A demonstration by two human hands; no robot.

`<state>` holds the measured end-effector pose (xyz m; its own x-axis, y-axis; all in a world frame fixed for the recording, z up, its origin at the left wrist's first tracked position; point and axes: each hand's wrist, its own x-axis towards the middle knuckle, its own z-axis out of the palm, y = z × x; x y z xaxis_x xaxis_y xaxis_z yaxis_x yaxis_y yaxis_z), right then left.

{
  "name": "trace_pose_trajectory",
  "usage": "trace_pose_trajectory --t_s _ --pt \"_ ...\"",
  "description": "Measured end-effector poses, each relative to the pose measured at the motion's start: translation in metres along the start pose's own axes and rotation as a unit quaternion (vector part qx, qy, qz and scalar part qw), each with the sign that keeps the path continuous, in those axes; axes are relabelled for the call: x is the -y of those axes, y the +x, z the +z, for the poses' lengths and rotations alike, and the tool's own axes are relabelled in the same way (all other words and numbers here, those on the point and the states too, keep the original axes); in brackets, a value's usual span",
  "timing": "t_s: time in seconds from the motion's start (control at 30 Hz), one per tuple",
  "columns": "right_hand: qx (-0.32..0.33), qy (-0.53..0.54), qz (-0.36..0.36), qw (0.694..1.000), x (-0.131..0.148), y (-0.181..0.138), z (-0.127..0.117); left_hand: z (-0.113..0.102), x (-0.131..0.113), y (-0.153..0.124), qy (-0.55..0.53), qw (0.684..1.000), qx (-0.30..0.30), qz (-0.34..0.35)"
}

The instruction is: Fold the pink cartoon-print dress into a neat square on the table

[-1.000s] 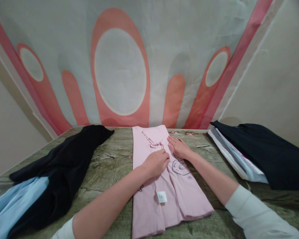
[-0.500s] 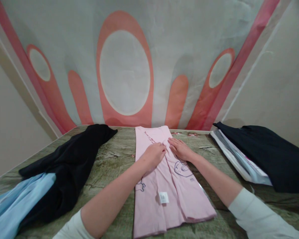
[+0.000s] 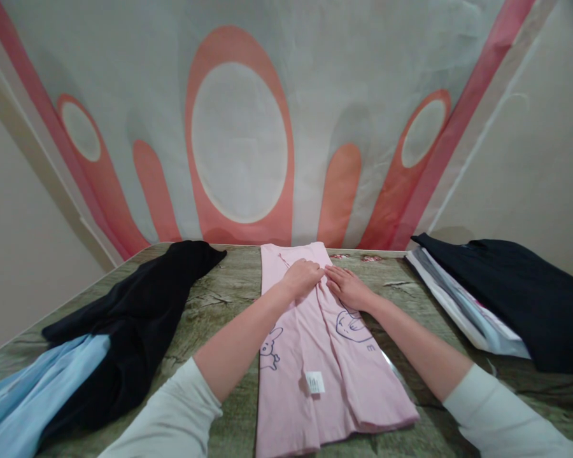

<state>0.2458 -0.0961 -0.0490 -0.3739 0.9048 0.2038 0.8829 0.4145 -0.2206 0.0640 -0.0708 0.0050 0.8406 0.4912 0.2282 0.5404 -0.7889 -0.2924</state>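
Observation:
A pink T-shirt lies lengthwise on the table, its sides folded inward, with creases down the middle. Dark line drawings, one of them a rabbit, show on it, and a small white label sits near its lower part. My left hand rests on the upper part with curled fingers, pinching the fabric near the middle. Close beside it, my right hand lies flat with fingers stretched out, pressing on the shirt's right side. The fingertips of both hands nearly meet.
On the left lie a rumpled black garment and a light blue garment. A stack of folded clothes with a black garment on top stands at the right. The wood-patterned table ends at a patterned backdrop.
My left hand has moved slightly to the right and away from me, up against my right fingertips. More of the rabbit drawing shows. My right hand has stayed nearly in place.

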Motion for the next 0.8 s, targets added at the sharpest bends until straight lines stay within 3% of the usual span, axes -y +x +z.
trace_pose_trajectory --t_s 0.43,0.63,0.8 --pt "0.006 -0.031 0.001 0.999 -0.001 -0.003 -0.002 0.002 0.005 -0.001 0.010 1.000 -0.006 0.029" --pt "0.033 -0.069 0.033 0.997 -0.007 -0.007 -0.005 0.009 0.010 -0.013 -0.087 0.992 -0.028 -0.089" --pt "0.039 -0.073 0.036 0.996 -0.008 -0.007 -0.007 0.006 0.003 -0.014 -0.079 0.990 -0.003 -0.117"
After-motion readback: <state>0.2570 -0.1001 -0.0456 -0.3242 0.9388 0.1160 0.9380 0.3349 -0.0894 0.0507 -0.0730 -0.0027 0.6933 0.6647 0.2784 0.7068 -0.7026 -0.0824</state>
